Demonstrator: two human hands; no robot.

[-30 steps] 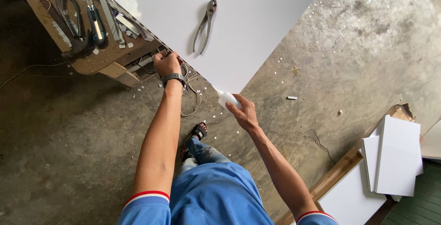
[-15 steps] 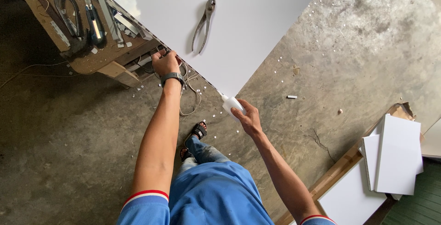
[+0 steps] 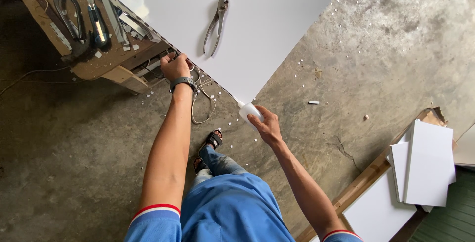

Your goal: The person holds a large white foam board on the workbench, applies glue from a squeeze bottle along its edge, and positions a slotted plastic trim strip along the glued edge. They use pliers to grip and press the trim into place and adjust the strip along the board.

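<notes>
**Bottle tip at the panel's corner**

The right hand [image 3: 267, 126] is wrapped round a white bottle [image 3: 249, 110], nozzle touching the white panel [image 3: 277, 24] corner. The left hand [image 3: 174, 66] is closed on the panel's edge; its fingers are partly hidden. Pliers [image 3: 217, 23] lie on the panel, whose top is cut off

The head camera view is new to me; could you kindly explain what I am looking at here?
The picture comes from a camera worn on a person's head, looking down past their blue shirt at bare arms. The right hand holds a small white bottle in its grip, nozzle at the corner of a large white board. The left hand, with a wristwatch, rests on the board's near edge. A pair of pliers lies on the board. A cluttered wooden bench with tools stands alongside, and smaller white panels are stacked on the concrete floor.
</notes>
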